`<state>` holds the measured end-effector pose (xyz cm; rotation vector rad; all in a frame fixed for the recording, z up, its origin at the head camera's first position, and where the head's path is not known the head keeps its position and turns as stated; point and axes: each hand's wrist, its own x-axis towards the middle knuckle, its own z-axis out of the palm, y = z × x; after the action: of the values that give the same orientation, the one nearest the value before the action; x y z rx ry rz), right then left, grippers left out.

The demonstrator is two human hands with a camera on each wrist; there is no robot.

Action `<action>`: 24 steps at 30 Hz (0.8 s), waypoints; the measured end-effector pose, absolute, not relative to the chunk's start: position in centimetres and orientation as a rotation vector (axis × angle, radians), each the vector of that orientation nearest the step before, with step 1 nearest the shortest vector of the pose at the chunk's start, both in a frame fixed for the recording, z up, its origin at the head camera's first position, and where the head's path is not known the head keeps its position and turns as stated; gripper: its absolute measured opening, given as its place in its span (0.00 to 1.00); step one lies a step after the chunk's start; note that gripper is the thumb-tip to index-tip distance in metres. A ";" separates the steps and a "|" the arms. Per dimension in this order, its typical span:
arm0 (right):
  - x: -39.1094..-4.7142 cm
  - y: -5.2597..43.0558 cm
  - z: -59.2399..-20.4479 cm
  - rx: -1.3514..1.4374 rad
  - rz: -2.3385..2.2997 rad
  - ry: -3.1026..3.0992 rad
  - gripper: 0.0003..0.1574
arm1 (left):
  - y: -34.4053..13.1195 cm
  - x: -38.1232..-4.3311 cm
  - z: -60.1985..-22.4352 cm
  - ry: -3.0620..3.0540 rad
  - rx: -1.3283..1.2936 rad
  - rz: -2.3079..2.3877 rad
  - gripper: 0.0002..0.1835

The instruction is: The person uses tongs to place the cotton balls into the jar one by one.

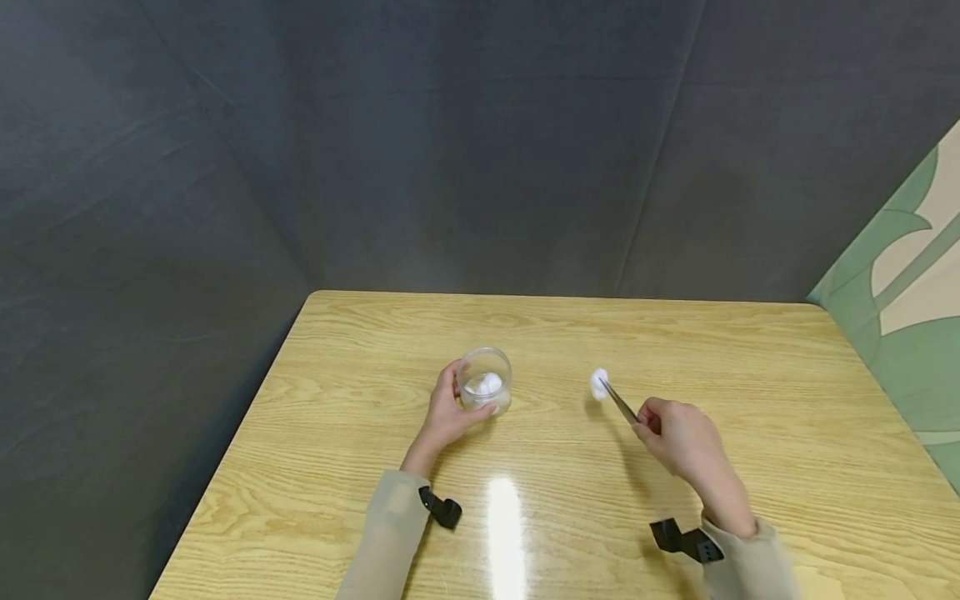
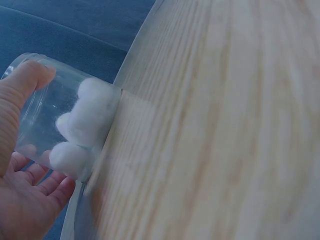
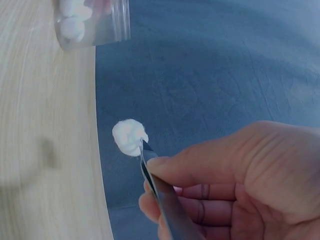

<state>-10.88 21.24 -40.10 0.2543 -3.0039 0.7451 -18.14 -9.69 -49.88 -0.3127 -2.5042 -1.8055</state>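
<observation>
A clear, open-topped plastic jar (image 1: pixel 486 379) stands upright on the table, with several white cotton balls (image 2: pixel 90 117) lying at its bottom. My left hand (image 1: pixel 447 415) grips the jar from its left side, thumb across the near wall and fingers round the other side. My right hand (image 1: pixel 684 437) pinches metal tweezers (image 1: pixel 621 404) between thumb and fingers. Their tips clasp one cotton ball (image 3: pixel 129 136), held above the table to the right of the jar. The ball touches neither the jar nor the tabletop.
The light wood table (image 1: pixel 360 350) spreads under both hands. Dark fabric (image 1: pixel 480 150) hangs behind it and at the left. A green and beige patterned surface (image 1: pixel 918 333) borders the right edge. Black straps sit on both sleeves.
</observation>
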 end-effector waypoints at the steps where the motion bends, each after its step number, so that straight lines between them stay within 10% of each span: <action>1: -11.0 21.1 -40.0 0.260 0.748 -3.000 0.10 | -9.6 -17.9 -49.5 -2.502 -0.313 -1.814 0.44; 24: -12.1 19.6 -39.2 0.280 0.786 -2.975 0.09 | -9.8 -18.4 -50.4 -2.526 -0.300 -1.786 0.44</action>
<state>-12.08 19.65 -39.17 0.2805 -2.9750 0.7863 -18.36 -9.76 -50.37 -0.3000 -2.5256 -1.7856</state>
